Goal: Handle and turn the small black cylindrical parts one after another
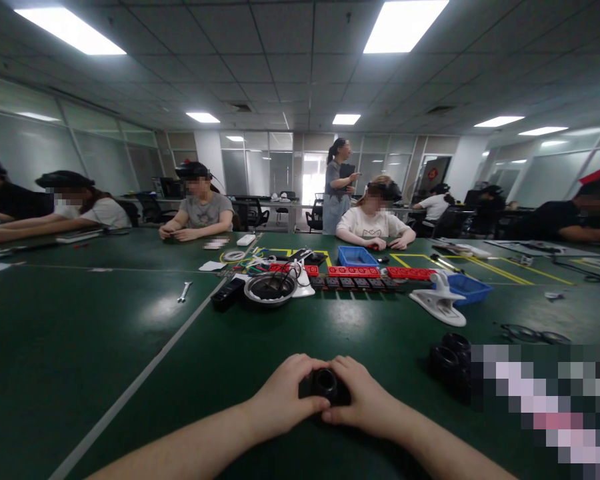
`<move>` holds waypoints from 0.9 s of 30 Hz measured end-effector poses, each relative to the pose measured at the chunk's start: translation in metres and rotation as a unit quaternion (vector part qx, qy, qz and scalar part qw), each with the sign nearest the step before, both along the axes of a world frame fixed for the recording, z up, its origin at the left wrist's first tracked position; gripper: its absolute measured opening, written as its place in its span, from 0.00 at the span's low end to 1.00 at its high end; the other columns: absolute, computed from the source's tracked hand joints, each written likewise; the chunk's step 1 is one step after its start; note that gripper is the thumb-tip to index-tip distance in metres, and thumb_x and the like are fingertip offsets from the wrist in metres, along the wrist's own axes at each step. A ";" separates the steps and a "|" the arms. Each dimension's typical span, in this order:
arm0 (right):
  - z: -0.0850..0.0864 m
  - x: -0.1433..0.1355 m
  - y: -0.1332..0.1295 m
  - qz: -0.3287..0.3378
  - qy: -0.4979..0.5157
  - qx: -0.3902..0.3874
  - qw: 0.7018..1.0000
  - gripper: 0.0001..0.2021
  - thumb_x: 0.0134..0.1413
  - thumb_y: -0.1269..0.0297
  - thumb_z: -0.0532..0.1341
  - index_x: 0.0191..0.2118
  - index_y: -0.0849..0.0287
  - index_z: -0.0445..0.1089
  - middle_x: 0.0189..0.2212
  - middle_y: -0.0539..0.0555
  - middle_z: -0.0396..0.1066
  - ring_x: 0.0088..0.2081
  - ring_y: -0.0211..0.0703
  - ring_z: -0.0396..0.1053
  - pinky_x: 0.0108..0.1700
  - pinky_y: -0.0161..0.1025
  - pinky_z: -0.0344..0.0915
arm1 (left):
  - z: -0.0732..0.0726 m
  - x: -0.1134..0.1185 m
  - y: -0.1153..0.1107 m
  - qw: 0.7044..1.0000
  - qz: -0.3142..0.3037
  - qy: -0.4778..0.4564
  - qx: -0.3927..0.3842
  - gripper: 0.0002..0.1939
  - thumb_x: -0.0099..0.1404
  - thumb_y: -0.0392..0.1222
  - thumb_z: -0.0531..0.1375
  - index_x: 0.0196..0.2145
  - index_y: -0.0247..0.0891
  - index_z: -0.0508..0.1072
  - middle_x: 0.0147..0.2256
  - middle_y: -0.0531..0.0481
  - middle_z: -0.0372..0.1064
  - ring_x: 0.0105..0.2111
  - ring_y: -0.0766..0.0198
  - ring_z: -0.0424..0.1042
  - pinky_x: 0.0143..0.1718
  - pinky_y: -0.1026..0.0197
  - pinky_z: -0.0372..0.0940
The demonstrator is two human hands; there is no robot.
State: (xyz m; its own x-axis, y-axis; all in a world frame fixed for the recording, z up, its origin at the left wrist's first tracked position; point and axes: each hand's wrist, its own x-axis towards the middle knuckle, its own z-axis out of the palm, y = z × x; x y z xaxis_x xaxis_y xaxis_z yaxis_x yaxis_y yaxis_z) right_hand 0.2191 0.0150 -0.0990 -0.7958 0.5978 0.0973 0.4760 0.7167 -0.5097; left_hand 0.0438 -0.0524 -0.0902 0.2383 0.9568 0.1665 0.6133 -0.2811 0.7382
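A small black ring-shaped part (326,381) with a round hole in its top is at the lower middle, low over the green table (180,373). My left hand (291,392) is curved round its left side, thumb in front and fingers behind. From the right, my right hand (356,395) closes on the same part, its thumb near the left thumb. The fingertips of both hands nearly meet behind it. Several similar black round parts (447,363) stand clustered to the right of my right hand.
Ahead lie a round metal dish (270,291), a white clamp (443,300), red strips (354,272), blue trays (357,256) and cables. A wrench (184,292) is at left, glasses (535,335) at right. Several people sit around; one stands behind.
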 end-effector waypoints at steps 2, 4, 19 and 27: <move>0.005 0.006 0.008 0.053 0.017 -0.066 0.996 0.26 0.36 0.59 0.68 0.45 0.57 0.65 0.37 0.52 0.65 0.39 0.46 0.61 0.40 0.40 0.57 | 0.003 -0.002 0.001 1.000 -0.019 -0.004 -0.010 0.25 0.52 0.36 0.63 0.48 0.43 0.65 0.41 0.50 0.65 0.41 0.60 0.63 0.43 0.60 0.58; 0.008 0.009 0.015 0.079 0.031 -0.115 0.990 0.22 0.38 0.63 0.67 0.43 0.58 0.67 0.36 0.51 0.65 0.39 0.44 0.62 0.40 0.38 0.58 | 0.006 -0.003 0.001 0.999 -0.034 -0.005 -0.012 0.26 0.53 0.36 0.63 0.50 0.43 0.64 0.42 0.50 0.65 0.41 0.60 0.64 0.43 0.61 0.58; -0.005 -0.008 -0.007 -0.070 -0.048 0.107 0.991 0.22 0.34 0.46 0.65 0.30 0.60 0.65 0.28 0.51 0.65 0.33 0.45 0.61 0.35 0.40 0.53 | -0.010 0.003 0.000 0.997 0.077 0.018 0.021 0.19 0.48 0.40 0.65 0.39 0.39 0.67 0.38 0.50 0.64 0.40 0.57 0.63 0.40 0.60 0.58; 0.005 0.005 0.011 0.056 0.007 -0.072 0.996 0.17 0.38 0.67 0.67 0.38 0.59 0.68 0.35 0.51 0.66 0.37 0.44 0.61 0.39 0.37 0.57 | 0.005 -0.010 0.004 0.999 -0.046 0.014 0.015 0.22 0.53 0.39 0.63 0.46 0.43 0.66 0.41 0.51 0.64 0.42 0.59 0.63 0.44 0.60 0.57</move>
State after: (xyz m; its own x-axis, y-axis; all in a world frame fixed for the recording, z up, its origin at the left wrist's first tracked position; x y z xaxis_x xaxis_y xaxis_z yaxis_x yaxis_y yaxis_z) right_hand 0.2238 0.0263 -0.0944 -0.8578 0.5133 0.0279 0.3890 0.6836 -0.6175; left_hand 0.0338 -0.0488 -0.0852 0.3303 0.9252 0.1865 0.6042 -0.3591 0.7113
